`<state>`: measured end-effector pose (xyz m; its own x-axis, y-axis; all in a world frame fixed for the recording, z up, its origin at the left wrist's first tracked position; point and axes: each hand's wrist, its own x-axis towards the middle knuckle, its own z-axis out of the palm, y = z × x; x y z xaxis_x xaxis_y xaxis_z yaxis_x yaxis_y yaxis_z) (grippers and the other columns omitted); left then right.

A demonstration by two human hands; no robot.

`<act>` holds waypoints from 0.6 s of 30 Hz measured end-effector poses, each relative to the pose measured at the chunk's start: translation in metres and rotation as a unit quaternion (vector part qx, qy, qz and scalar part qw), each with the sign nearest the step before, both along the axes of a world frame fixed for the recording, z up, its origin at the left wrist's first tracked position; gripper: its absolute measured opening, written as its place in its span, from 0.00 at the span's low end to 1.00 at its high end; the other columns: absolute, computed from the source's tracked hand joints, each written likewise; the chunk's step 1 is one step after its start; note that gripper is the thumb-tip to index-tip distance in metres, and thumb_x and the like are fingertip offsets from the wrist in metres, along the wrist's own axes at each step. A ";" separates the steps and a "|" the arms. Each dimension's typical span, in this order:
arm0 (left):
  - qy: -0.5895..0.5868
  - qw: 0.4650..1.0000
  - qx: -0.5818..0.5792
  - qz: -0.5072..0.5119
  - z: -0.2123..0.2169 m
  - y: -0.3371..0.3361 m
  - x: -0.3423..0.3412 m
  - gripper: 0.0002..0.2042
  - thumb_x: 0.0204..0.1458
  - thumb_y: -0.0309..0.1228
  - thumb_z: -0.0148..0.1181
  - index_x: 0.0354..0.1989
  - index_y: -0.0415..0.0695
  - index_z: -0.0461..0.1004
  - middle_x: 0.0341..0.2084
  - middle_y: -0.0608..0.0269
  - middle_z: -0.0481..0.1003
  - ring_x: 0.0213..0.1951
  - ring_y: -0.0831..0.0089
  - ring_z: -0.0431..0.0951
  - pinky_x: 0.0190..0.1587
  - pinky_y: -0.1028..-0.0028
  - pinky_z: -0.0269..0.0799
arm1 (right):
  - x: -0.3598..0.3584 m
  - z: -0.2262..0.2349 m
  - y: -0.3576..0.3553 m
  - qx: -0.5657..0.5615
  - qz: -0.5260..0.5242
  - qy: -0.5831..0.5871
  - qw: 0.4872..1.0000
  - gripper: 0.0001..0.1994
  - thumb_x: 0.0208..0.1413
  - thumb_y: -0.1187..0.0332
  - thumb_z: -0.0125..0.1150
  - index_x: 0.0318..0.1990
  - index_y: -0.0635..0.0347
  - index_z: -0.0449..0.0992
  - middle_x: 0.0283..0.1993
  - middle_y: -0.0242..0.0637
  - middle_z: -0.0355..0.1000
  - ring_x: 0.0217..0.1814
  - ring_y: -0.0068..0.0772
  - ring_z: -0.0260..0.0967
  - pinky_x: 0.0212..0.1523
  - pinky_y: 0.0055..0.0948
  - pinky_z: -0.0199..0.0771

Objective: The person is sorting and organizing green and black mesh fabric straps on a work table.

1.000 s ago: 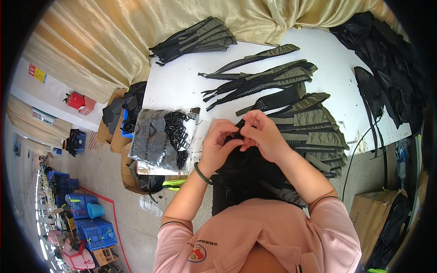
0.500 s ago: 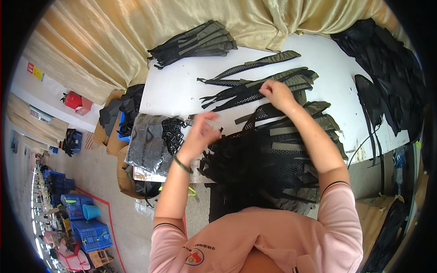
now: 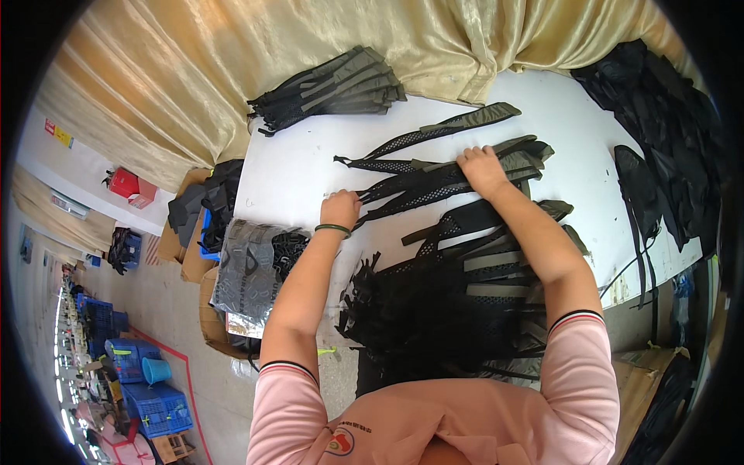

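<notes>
A gold curtain (image 3: pixel 232 70) hangs behind the white table (image 3: pixel 287 167), with blue crates (image 3: pixel 155 403) on the floor.

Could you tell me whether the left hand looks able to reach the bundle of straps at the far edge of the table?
Probably yes: the left hand has bare white table between it and the bundle of straps.

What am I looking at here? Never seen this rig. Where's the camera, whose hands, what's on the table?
No machine: a person works with bare hands. A fisheye camera on their head looks down, so straight edges bend. The left hand and right hand press on black mesh straps laid across a white table. More straps lie beyond them, a stack of black and olive pieces sits at the far edge, and a black mesh pile lies near the body. Whether the fingers pinch or only press the straps is unclear.
</notes>
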<state>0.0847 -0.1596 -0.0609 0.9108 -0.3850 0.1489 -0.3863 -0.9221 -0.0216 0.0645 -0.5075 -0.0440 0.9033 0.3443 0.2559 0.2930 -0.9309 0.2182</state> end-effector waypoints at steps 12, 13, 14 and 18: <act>0.428 0.769 -0.474 -0.026 0.126 0.031 -0.099 0.05 0.51 0.21 0.57 0.36 0.38 0.73 0.22 0.64 0.75 0.19 0.81 0.71 0.23 0.82 0.66 | -0.187 0.170 0.006 0.010 0.012 0.395 0.919 0.15 0.46 0.67 0.61 0.44 0.57 0.77 0.40 0.42 0.74 0.43 0.41 0.72 0.46 0.37 0.69; 0.436 0.771 -0.462 -0.040 0.134 0.027 -0.112 0.05 0.51 0.21 0.57 0.36 0.39 0.71 0.22 0.64 0.75 0.19 0.81 0.71 0.23 0.82 0.66 | -0.193 0.180 0.017 0.075 0.037 0.392 0.916 0.16 0.46 0.67 0.62 0.46 0.57 0.76 0.45 0.44 0.73 0.48 0.44 0.70 0.47 0.38 0.70; 0.443 0.774 -0.450 -0.054 0.141 0.023 -0.123 0.05 0.51 0.21 0.57 0.36 0.39 0.70 0.22 0.64 0.75 0.19 0.81 0.71 0.23 0.82 0.66 | -0.196 0.186 0.030 0.140 0.063 0.387 0.909 0.18 0.47 0.67 0.63 0.47 0.58 0.76 0.49 0.47 0.72 0.53 0.47 0.68 0.48 0.39 0.70; 0.459 0.751 -0.459 -0.120 0.158 -0.006 -0.154 0.08 0.50 0.20 0.58 0.38 0.41 0.68 0.22 0.66 0.73 0.20 0.81 0.71 0.22 0.83 0.65 | -0.188 0.143 0.096 0.470 0.227 0.190 0.832 0.25 0.50 0.66 0.63 0.56 0.61 0.65 0.51 0.51 0.68 0.53 0.50 0.66 0.53 0.37 0.67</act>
<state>-0.0689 -0.1656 0.0975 0.7126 -0.6735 -0.1965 -0.0071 -0.2870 0.9579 -0.1237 -0.4113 0.0989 0.8124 0.4809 0.3299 0.5417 -0.4128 -0.7322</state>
